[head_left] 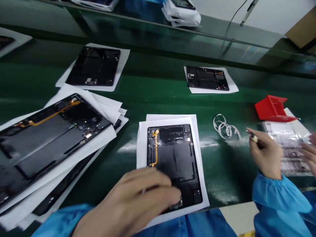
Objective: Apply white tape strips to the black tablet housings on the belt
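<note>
My left hand (133, 200) is above the lower left part of a tablet back housing (172, 158), blurred by motion, with its fingers bent. A small glint shows between the fingers, but what they hold, if anything, is unclear. The black housing has an orange flex cable (156, 148) along its left side and lies on white sheets (142, 141). Off to the right, my right hand (265, 153) is closed around a small tool (253, 137) with a dark and pale end. White looped strips (223, 126) lie on the green bench just left of it.
Several housings with white sheets are stacked (56, 128) at left. Two others, one left (95, 65) and one right (207, 78), lie farther back. At right are a red bin (271, 108), a clear tray (291, 148) and another person's hand (309, 151). A raised shelf (138, 28) runs behind.
</note>
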### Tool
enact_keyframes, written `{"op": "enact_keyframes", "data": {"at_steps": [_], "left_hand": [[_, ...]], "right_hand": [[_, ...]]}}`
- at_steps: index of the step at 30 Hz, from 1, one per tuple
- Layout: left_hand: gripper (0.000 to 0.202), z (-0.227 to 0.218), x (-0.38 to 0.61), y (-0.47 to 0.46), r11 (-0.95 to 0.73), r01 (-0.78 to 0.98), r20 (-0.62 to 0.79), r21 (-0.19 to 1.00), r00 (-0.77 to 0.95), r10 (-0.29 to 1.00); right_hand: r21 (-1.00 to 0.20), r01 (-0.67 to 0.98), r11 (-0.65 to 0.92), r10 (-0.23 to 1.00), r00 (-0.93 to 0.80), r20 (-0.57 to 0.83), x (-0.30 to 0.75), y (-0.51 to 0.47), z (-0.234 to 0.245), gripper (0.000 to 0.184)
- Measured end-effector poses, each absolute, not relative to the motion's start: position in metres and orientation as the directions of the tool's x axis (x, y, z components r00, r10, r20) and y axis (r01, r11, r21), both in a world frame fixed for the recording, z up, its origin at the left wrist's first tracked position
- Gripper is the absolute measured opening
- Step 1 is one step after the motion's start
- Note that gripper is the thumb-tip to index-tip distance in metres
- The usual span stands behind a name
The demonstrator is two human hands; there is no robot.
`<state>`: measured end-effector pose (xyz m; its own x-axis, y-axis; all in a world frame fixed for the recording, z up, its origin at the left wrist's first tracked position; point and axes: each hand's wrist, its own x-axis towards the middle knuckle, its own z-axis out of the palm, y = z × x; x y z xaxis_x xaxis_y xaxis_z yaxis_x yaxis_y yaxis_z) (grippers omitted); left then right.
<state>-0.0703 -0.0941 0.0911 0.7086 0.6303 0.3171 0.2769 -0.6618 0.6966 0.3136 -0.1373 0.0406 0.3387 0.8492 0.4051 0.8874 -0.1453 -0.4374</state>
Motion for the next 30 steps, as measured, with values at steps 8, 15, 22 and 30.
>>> {"op": "enact_keyframes", "data": {"at_steps": [8,15,22,30], "left_hand": [[0.005,0.060,-0.038,-0.043,-0.496,0.215,0.263,0.841,0.640,0.722],[0.028,0.048,-0.041,-0.068,-0.412,0.360,0.253,0.837,0.413,0.875],[0.026,0.017,-0.064,-0.183,-0.639,0.587,0.214,0.497,0.631,0.746],[0.027,-0.001,-0.061,-0.195,-0.646,0.629,0.216,0.432,0.624,0.751]], "right_hand": [[-0.880,0.475,-0.006,0.977,-0.184,-0.106,0.172,-0.119,0.067,0.039],[-0.949,0.283,-0.138,0.978,-0.111,-0.175,0.158,-0.100,0.042,0.029],[-0.927,0.363,-0.092,0.986,-0.099,-0.137,0.156,-0.092,0.030,0.007],[-0.910,0.404,-0.094,0.991,-0.048,-0.123,0.156,-0.091,0.021,0.009]]}}
